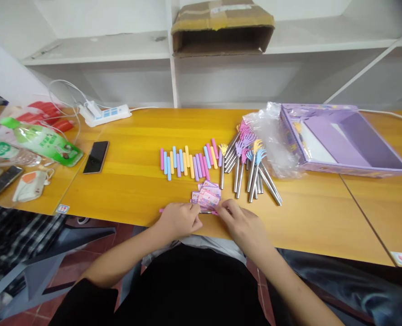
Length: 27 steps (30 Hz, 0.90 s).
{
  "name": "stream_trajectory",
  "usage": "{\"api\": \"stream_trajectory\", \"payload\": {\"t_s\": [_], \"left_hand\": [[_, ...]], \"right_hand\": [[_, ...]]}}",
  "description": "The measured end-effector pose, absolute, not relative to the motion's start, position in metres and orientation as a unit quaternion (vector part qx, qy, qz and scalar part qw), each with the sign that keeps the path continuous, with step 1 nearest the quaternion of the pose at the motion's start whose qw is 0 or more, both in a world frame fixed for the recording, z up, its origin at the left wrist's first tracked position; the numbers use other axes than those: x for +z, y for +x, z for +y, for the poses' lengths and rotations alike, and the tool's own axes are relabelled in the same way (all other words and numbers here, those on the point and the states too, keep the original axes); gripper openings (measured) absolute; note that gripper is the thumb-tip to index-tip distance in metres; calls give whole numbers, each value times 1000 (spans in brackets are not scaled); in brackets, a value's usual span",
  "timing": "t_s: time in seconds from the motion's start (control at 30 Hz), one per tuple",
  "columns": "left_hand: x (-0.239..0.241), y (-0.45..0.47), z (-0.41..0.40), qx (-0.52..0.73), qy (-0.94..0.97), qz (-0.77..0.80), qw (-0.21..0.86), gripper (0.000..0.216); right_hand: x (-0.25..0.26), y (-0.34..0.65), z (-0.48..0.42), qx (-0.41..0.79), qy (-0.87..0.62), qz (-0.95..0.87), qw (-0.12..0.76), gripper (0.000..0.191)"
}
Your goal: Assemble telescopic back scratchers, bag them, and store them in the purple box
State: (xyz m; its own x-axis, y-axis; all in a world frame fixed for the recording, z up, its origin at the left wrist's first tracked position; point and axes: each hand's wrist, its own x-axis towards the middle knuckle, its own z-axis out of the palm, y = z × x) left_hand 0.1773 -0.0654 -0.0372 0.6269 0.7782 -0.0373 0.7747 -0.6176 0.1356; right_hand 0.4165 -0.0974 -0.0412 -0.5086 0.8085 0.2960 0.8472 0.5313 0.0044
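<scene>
My left hand (178, 219) and my right hand (241, 222) rest at the near edge of the yellow table (129, 181), fingers curled and pinching a thin rod (207, 211) between them. A pink tip (161, 210) sticks out left of the left hand. Just beyond the fingers lies a small pile of pink and purple cards (205, 195). Behind that is a row of pastel sleeves (187, 162), and to the right a heap of metal rods with coloured hand-shaped tips (248, 163).
A purple box (343, 140) and crumpled clear plastic (272, 136) lie at the right. A black phone (96, 156), power strip (105, 113), green packet (41, 140) and mask (31, 184) are at the left. A cardboard box (221, 27) sits on the shelf behind.
</scene>
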Motion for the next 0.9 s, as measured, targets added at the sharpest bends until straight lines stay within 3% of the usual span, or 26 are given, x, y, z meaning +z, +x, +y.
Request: {"api": "stream_trajectory", "payload": {"t_s": [0.2,0.47,0.63,0.9], "left_hand": [[-32,121,-46,35,906,421,-13,9],[-22,2,-7,78,912,377,-140,13],[-19,7,-9,74,913,372,-150,14],[-15,7,-17,74,916,370,-136,15]], "right_hand": [[-45,478,-98,-131,-478,-851,173,30],[-58,651,-102,-220,-634,-722,168,29],[-57,650,-102,-148,-690,-691,156,34],[-53,630,-118,-127,-709,-678,142,39]]}}
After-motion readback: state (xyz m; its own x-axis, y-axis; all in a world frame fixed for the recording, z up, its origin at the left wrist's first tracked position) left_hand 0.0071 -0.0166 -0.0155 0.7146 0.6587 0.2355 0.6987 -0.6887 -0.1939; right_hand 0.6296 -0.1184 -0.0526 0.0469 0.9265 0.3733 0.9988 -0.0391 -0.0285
